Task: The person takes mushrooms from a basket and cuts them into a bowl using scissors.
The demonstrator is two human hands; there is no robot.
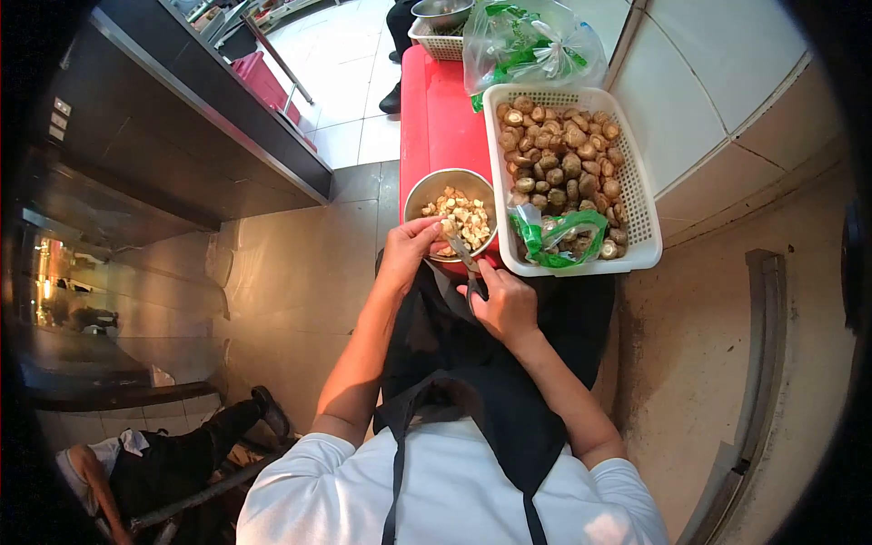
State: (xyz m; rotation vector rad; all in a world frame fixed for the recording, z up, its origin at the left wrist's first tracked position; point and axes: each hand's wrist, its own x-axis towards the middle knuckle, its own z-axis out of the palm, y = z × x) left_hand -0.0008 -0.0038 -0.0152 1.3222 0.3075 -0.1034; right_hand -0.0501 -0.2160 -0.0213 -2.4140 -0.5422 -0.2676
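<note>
My left hand (406, 256) pinches a mushroom (449, 227) over the near part of a metal bowl (413, 202). Scissors (464, 254) are in my right hand (505, 302), their blades pointing up at the mushroom; whether they touch it I cannot tell. Cut pale mushroom pieces (465, 211) lie in the bowl. Just right of it stands a white plastic basket (647, 232) with many whole brown mushrooms (572, 163). A green-and-clear plastic bag (559, 243) lies on the mushrooms at the basket's near end.
Bowl and basket rest on a red bench (436, 109). Behind the basket sits a clear bag with green print (531, 50), beside a smaller basket (439, 45) holding a metal bowl. A tiled wall (718, 73) runs along the right. Another person (173, 468) is at lower left.
</note>
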